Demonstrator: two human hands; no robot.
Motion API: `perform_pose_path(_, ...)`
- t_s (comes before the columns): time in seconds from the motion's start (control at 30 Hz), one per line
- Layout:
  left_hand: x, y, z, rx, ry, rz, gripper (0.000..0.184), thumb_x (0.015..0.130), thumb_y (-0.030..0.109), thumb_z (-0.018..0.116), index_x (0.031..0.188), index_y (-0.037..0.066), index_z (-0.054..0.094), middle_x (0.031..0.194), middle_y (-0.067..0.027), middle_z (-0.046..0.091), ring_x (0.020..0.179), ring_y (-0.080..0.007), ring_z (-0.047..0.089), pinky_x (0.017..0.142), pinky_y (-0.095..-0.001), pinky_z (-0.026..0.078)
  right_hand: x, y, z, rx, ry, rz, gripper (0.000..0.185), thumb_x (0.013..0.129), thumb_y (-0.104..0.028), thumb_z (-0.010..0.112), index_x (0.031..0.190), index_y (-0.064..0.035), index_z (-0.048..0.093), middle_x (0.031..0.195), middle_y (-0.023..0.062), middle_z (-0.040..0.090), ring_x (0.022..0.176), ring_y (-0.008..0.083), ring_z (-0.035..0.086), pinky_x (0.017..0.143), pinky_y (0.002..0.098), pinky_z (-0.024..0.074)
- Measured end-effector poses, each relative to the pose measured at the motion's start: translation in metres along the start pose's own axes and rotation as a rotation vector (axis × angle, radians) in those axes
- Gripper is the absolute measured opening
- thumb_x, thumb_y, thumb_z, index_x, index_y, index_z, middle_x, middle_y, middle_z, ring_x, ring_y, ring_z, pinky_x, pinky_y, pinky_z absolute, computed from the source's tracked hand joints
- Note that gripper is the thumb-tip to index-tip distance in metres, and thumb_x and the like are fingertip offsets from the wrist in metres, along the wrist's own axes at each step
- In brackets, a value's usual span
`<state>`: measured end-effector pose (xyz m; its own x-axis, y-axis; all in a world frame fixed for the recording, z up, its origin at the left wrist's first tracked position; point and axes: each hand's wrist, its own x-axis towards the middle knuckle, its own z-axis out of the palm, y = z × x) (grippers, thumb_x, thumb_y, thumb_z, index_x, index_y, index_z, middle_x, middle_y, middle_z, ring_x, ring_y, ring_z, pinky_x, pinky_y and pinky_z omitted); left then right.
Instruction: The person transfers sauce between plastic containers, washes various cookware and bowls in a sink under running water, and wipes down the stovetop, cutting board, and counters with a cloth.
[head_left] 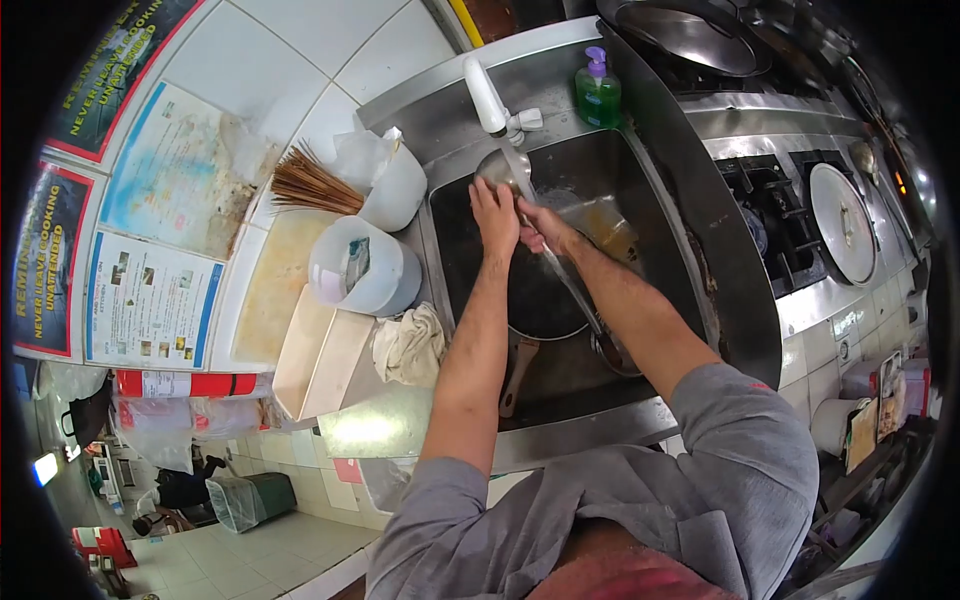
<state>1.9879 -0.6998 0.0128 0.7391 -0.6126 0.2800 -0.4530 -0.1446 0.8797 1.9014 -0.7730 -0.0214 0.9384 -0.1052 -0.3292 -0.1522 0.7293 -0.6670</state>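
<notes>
Two wall signs, red-bordered with yellow lettering, read "REMINDER NEVER LEAVE COOKING UNATTENDED" (52, 262); the print on the blue-edged notice (150, 300) beside them is too small to make out. A pump bottle (598, 98) of clear green liquid with a purple top stands at the back of the stainless-steel sink (560, 440), its label illegible. Over the basin, below the white tap (484, 95), is a metal ladle (503, 168) with a rounded bowl and a long, slim handle slanting down towards the person. The right hand (545, 229) has its fingers curled closed around that handle near the bowl. The left hand (494, 215) lays nearly straight fingers, held together, against the bowl; whether its thumb grips underneath cannot be told. Beneath them sits a dark, round pan (548, 322), near a smooth wooden handle (517, 378). Left of the basin are a crumpled, cream-coloured cloth (410, 345), a translucent plastic tub (390, 285) and a bundle of thin brown sticks (315, 184).
</notes>
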Motion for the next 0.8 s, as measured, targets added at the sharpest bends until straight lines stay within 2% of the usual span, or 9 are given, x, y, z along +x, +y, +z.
perform_pose_path(0.1,0.013,0.026,0.023,0.463,0.156,0.128,0.051,0.093,0.036,0.036,0.128,0.000,0.037,0.132,-0.0205,0.036,0.117,-0.0341,0.039,0.098,-0.0432,0.030,-0.014,0.008,-0.018,-0.028,-0.073,-0.001,0.045,0.091,-0.051,0.029,0.070,-0.0127,0.038,0.048,-0.0043,0.029,0.036,0.0076,0.024,0.037,0.0246,0.0202)
perform_pose_path(0.17,0.015,0.047,0.031,0.478,-0.034,0.018,0.049,0.091,0.041,0.034,0.127,0.009,0.042,0.134,-0.0119,0.037,0.124,-0.0380,0.030,0.098,-0.0538,0.026,-0.029,0.008,-0.013,-0.002,-0.009,-0.047,0.045,0.092,-0.049,0.028,0.075,-0.0100,0.044,0.048,-0.0040,0.029,0.036,0.0072,0.024,0.038,0.0243,0.0215)
perform_pose_path(0.27,0.018,0.048,0.038,0.504,-0.214,0.081,0.048,0.091,0.043,0.035,0.127,0.012,0.044,0.134,-0.0059,0.039,0.126,-0.0339,0.028,0.098,-0.0545,0.025,-0.043,0.015,-0.022,-0.091,0.017,-0.093,0.048,0.092,-0.048,0.027,0.085,-0.0065,0.049,0.049,-0.0041,0.029,0.036,0.0074,0.024,0.039,0.0245,0.0228)
perform_pose_path(0.33,0.024,0.032,0.039,0.381,-0.196,0.112,0.046,0.089,0.045,0.038,0.118,0.012,0.053,0.125,-0.0089,0.049,0.120,-0.0311,0.040,0.096,-0.0492,0.032,-0.049,0.024,-0.033,-0.067,-0.010,-0.067,0.047,0.093,-0.047,0.029,0.088,-0.0055,0.050,0.049,-0.0037,0.030,0.037,0.0073,0.025,0.039,0.0246,0.0238)
perform_pose_path(0.43,0.031,0.028,0.030,0.227,-0.256,-0.307,0.043,0.079,0.043,0.054,0.099,0.006,0.064,0.103,-0.0181,0.062,0.098,-0.0356,0.057,0.084,-0.0384,0.044,-0.052,0.034,-0.035,-0.131,0.017,-0.031,0.042,0.092,-0.043,0.035,0.089,-0.0045,0.052,0.050,-0.0029,0.032,0.038,0.0070,0.026,0.039,0.0247,0.0248)
perform_pose_path(0.5,0.029,0.043,0.024,0.358,-0.325,-0.323,0.039,0.078,0.037,0.056,0.100,0.006,0.064,0.104,-0.0193,0.060,0.099,-0.0358,0.056,0.085,-0.0388,0.044,-0.043,0.040,-0.031,-0.288,0.125,-0.037,0.031,0.089,-0.034,0.051,0.082,-0.0041,0.053,0.052,-0.0013,0.037,0.039,0.0073,0.030,0.039,0.0248,0.0259)
perform_pose_path(0.57,0.032,0.047,0.021,0.561,-0.368,-0.295,0.029,0.074,0.020,0.056,0.098,0.006,0.064,0.105,-0.0216,0.059,0.100,-0.0364,0.056,0.086,-0.0394,0.044,-0.031,0.044,-0.027,-0.375,0.247,-0.097,0.029,0.088,-0.032,0.054,0.081,-0.0040,0.053,0.052,-0.0009,0.039,0.040,0.0079,0.032,0.039,0.0248,0.0260)
perform_pose_path(0.63,0.032,0.047,0.011,0.613,-0.359,-0.244,0.027,0.074,0.017,0.055,0.098,0.007,0.064,0.104,-0.0211,0.059,0.099,-0.0362,0.056,0.086,-0.0402,0.045,-0.026,0.039,-0.026,-0.460,0.394,-0.177,0.025,0.085,-0.027,0.058,0.078,-0.0036,0.053,0.053,0.0010,0.043,0.040,0.0100,0.037,0.038,0.0259,0.0288)
perform_pose_path(0.8,0.029,0.071,0.000,0.605,-0.283,-0.156,0.024,0.075,0.013,0.052,0.096,0.010,0.065,0.097,-0.0182,0.062,0.095,-0.0364,0.057,0.084,-0.0434,0.045,0.000,0.005,-0.032,-0.464,0.531,-0.156,0.025,0.088,-0.026,0.053,0.079,-0.0030,0.055,0.056,0.0037,0.049,0.041,0.0105,0.043,0.036,0.0263,0.0334)
